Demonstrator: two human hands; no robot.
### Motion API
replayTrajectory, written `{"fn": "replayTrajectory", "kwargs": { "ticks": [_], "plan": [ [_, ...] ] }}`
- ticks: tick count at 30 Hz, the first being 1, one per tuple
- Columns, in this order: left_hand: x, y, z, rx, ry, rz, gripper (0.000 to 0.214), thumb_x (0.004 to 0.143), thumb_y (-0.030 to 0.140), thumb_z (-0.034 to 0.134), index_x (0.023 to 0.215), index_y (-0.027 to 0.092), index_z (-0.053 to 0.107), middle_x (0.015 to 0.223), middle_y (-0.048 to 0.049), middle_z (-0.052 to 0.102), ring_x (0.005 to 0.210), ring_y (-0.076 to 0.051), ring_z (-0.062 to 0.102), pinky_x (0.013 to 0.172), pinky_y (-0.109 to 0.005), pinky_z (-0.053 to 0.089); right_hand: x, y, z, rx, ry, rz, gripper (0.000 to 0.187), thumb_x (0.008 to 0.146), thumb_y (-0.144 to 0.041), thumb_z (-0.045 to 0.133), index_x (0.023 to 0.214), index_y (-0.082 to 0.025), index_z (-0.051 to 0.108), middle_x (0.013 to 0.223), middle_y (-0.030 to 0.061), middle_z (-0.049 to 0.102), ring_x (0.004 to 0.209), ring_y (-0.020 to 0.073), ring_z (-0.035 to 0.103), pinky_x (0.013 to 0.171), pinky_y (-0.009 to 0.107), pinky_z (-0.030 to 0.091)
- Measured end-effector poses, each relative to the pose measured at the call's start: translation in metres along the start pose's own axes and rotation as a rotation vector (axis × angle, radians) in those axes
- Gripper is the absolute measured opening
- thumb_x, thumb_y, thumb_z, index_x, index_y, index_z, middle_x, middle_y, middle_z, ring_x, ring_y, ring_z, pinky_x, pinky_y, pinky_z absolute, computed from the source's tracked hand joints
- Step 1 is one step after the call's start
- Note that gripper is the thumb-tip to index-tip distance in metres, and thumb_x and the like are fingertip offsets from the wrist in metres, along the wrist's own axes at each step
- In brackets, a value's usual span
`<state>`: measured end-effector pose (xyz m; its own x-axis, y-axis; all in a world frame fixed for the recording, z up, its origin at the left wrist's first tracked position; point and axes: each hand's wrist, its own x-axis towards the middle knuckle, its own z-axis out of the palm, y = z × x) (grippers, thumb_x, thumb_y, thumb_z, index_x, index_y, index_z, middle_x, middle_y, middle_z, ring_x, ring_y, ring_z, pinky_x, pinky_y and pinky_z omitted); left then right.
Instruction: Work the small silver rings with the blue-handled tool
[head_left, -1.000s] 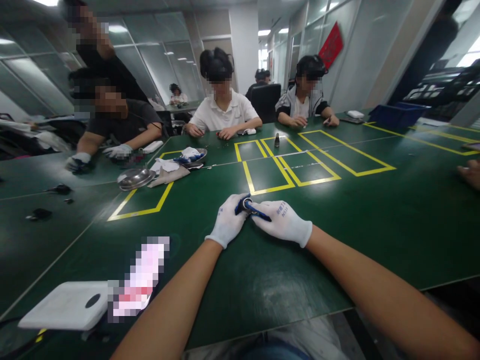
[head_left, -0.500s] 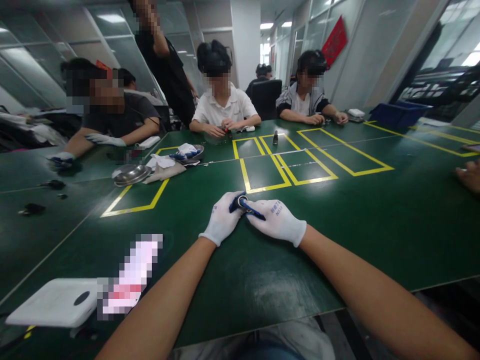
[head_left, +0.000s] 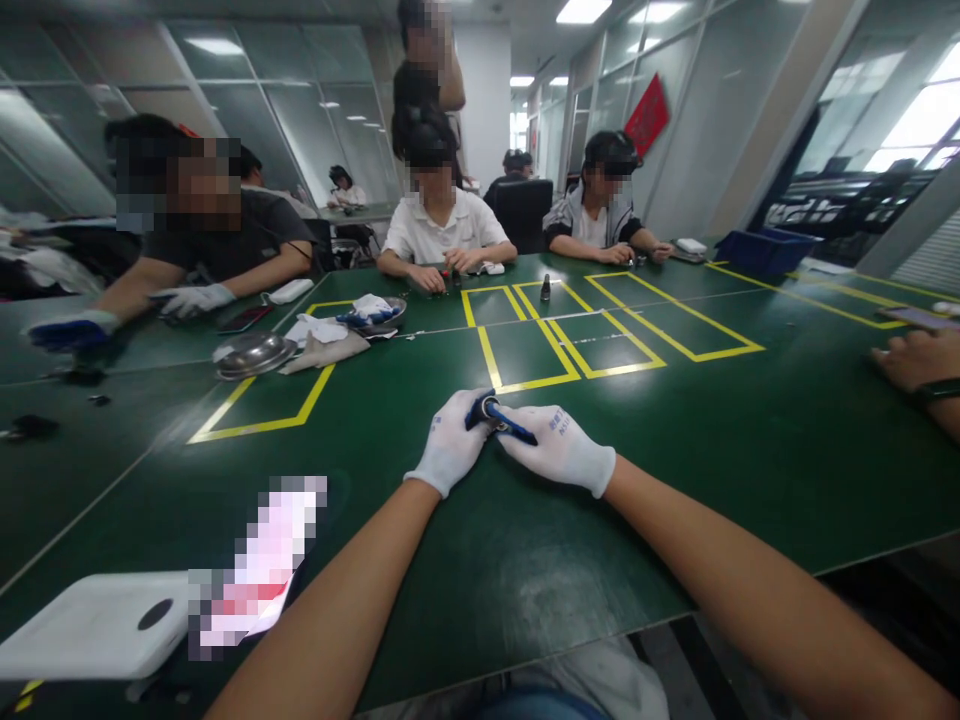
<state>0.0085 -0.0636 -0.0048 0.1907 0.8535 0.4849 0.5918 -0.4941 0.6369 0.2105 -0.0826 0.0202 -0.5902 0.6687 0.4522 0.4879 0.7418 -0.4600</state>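
Observation:
My left hand (head_left: 450, 440), in a white work glove with blue fingertips, is closed around a small dark cylindrical piece with a pale metallic ring (head_left: 490, 406) at its near end. Against that ring, the thumb and fingers of my right hand (head_left: 556, 445), gloved the same way, are pressed together. Both hands meet over the green table (head_left: 525, 560). What kind of piece it is cannot be told, since the gloves cover most of it.
Yellow tape rectangles (head_left: 536, 380) mark the table ahead. To the left are a metal bowl (head_left: 255, 355), cloths (head_left: 326, 352), a lit phone (head_left: 262, 565) and a white device (head_left: 97, 620). A small dark upright object (head_left: 546, 288) and a blue bin (head_left: 765, 252) stand farther off. Several people sit around.
My view has shifted slightly; my hands keep their hold on the piece. The co-worker at left has moved a gloved hand outward, and the standing person appears farther right.

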Motion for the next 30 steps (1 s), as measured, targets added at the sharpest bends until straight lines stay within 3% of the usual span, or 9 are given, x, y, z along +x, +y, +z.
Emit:
{"fn": "replayTrajectory", "kwargs": {
  "ticks": [16, 30],
  "plan": [
    [0.0004, -0.0018, 0.0012, 0.021, -0.012, 0.017, 0.038, 0.086, 0.017, 0.068, 0.124, 0.019, 0.066, 0.122, -0.0083, 0.071, 0.117, -0.024, 0.066, 0.106, -0.042, 0.053, 0.0000, 0.0009, -0.0006, 0.020, 0.004, -0.001, 0.016, 0.097, -0.023, 0.058, 0.108, -0.020, 0.069, 0.096, 0.0043, 0.074, 0.085, 0.0183, 0.068, 0.080, 0.028, 0.049],
    [0.0001, -0.0032, 0.0025, 0.011, -0.005, 0.021, 0.035, 0.087, 0.018, 0.068, 0.123, 0.019, 0.067, 0.121, -0.0082, 0.071, 0.116, -0.023, 0.067, 0.106, -0.042, 0.053, 0.0008, 0.0004, 0.0015, 0.021, 0.021, -0.016, 0.011, 0.095, -0.022, 0.058, 0.100, -0.019, 0.068, 0.093, 0.0043, 0.073, 0.078, 0.0171, 0.067, 0.074, 0.028, 0.049]
  ]
}}
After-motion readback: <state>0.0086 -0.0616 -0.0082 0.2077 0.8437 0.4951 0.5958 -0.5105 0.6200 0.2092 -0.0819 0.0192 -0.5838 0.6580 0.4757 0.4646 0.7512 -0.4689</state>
